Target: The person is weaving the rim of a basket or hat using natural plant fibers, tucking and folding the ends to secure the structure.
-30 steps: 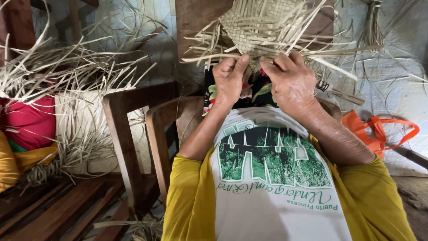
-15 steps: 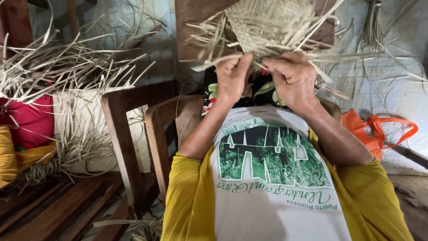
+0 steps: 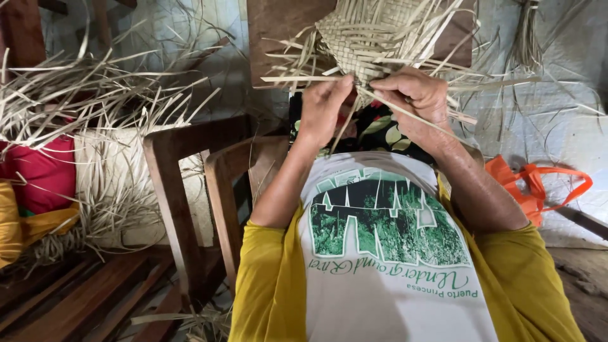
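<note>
A pale sheet (image 3: pixel 557 126) covers the ground on the right, dark wooden slats (image 3: pixel 69 304) run along the lower left, and a big heap of loose straw strips (image 3: pixel 82 101) spills over a woven roll (image 3: pixel 120 183) beside red and yellow cloth (image 3: pixel 31 174). A wooden chair (image 3: pixel 190 190) stands just left of the person, an orange bag (image 3: pixel 538 183) lies on the sheet to the right. Up top, the woven mat (image 3: pixel 373 38) sits in front of a brown board (image 3: pixel 278 31), its lower corner right at the hands. The left hand (image 3: pixel 323 107) pinches strips at that corner, fingers curled tight; the right hand (image 3: pixel 415 95) grips a long strip (image 3: pixel 405 114) running down to the right. Compared with half a second ago, both hands have come closer together at the corner, and the mat sits slightly lower in view.
</note>
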